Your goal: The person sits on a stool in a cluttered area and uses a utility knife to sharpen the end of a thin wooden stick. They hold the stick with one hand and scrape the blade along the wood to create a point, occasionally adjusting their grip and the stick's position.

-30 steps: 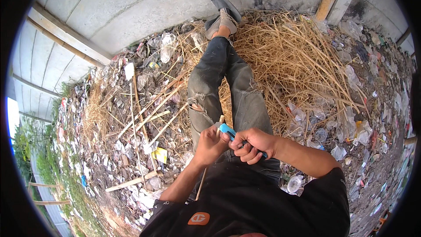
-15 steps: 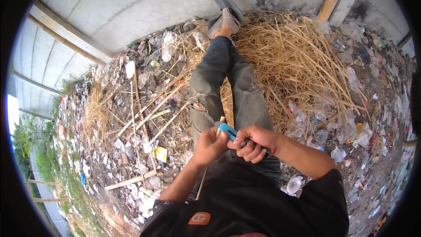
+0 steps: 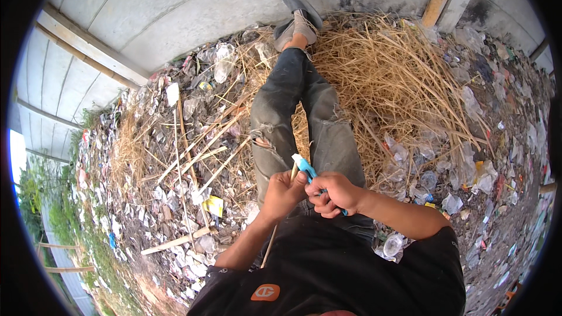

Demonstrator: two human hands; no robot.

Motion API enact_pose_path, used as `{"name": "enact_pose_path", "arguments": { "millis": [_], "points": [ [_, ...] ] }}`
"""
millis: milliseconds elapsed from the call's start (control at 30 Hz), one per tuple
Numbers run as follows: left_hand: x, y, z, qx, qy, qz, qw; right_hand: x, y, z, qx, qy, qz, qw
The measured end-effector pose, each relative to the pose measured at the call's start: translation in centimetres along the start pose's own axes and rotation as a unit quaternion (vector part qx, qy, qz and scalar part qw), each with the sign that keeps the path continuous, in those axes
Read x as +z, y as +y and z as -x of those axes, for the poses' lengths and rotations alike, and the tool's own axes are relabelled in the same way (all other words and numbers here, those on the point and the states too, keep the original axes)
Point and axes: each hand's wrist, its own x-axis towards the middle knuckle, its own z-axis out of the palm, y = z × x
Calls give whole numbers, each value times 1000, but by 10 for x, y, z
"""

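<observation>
Above my lap, my left hand (image 3: pixel 281 196) is closed on a thin bamboo stick (image 3: pixel 270 246). The stick's upper end sticks out past the thumb, and its lower part runs down in front of my dark shirt. A light blue box cutter (image 3: pixel 305 167) is wrapped in the fingers of my right hand (image 3: pixel 335 193). Its pale front end lies against or right beside the stick's upper end; exact contact is hard to make out. Both hands meet, with the left thumb close to the cutter. The right fingers hide most of the cutter's handle.
My outstretched legs (image 3: pixel 333 140) in torn trousers reach toward a grey concrete wall (image 3: pixel 234 0). Dry straw (image 3: pixel 386 76) is heaped at the right. Bamboo strips (image 3: pixel 175 241) and scattered plastic litter (image 3: pixel 225 61) cover the ground at the left.
The box cutter has turned more upright, and its front end has moved slightly up along the stick. My right hand has shifted a little with it; my left hand keeps its grip.
</observation>
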Motion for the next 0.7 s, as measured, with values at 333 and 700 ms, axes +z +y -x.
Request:
{"name": "enact_pose_path", "arguments": {
  "millis": [333,700],
  "points": [
    [-7,20,8,-42,-26,113,992,-1,-15,4,49,-51,34,997],
    [3,27,14,24,-7,-14,1000,-12,-20,6,136,-109,-14,985]
  ]
}}
